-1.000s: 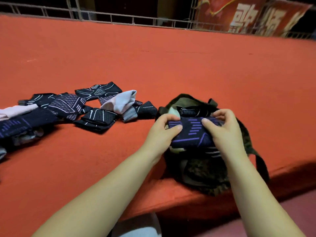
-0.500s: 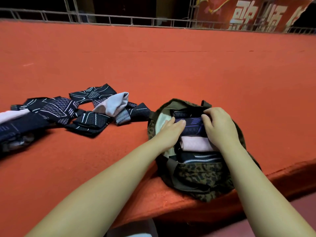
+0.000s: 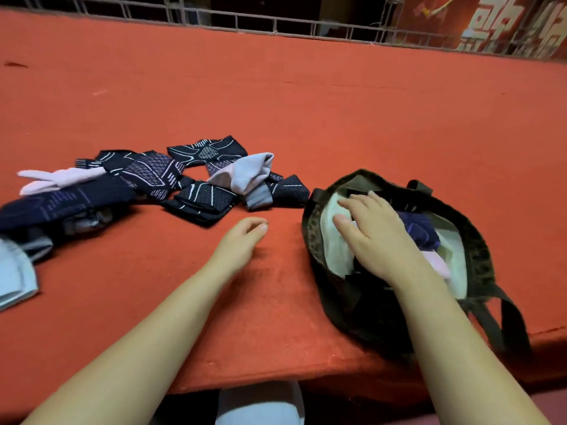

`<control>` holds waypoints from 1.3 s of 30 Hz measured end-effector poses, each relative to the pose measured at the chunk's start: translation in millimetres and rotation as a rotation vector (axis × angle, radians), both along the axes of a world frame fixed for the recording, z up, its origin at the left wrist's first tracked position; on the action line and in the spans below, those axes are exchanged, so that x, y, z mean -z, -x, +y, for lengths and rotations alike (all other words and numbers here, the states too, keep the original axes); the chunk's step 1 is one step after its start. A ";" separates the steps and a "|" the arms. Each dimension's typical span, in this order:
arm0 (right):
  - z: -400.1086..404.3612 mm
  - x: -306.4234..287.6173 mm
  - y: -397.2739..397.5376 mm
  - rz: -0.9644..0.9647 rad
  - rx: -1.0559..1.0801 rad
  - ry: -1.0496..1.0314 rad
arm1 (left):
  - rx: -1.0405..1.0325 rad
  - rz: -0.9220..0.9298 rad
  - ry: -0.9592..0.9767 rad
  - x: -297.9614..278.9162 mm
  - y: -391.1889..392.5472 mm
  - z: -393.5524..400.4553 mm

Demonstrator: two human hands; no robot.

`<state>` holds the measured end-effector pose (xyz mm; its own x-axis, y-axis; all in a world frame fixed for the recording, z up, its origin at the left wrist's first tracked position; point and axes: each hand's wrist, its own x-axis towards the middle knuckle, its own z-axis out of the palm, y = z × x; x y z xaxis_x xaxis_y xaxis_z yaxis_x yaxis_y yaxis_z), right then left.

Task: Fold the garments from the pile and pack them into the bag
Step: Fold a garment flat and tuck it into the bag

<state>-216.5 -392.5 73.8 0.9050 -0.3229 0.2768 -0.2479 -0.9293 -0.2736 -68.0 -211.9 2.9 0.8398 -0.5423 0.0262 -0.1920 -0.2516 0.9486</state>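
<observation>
A person's right hand (image 3: 380,237) presses flat into an open bag (image 3: 478,259) on a red worktop (image 3: 337,111).

Its fingers (image 3: 359,201) lie straight on the folded dark garment (image 3: 420,230) inside, above a pink one (image 3: 439,265). The left hand (image 3: 242,243) rests beside the bag, fingers loosely curled and holding nothing. The pile (image 3: 147,182) of unfolded garments lies to the left, well apart from the bag.
</observation>
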 end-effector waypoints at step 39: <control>184.8 52.6 -138.5 -0.169 -0.235 -0.600 | -0.181 -0.173 0.173 38.8 -46.0 163.0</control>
<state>-78.0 -207.7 21.2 0.9301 -0.2647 0.2547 0.0342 -0.6279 -0.7775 -22.0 -48.9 -35.8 0.8974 -0.3595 0.2559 -0.3212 -0.1344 0.9374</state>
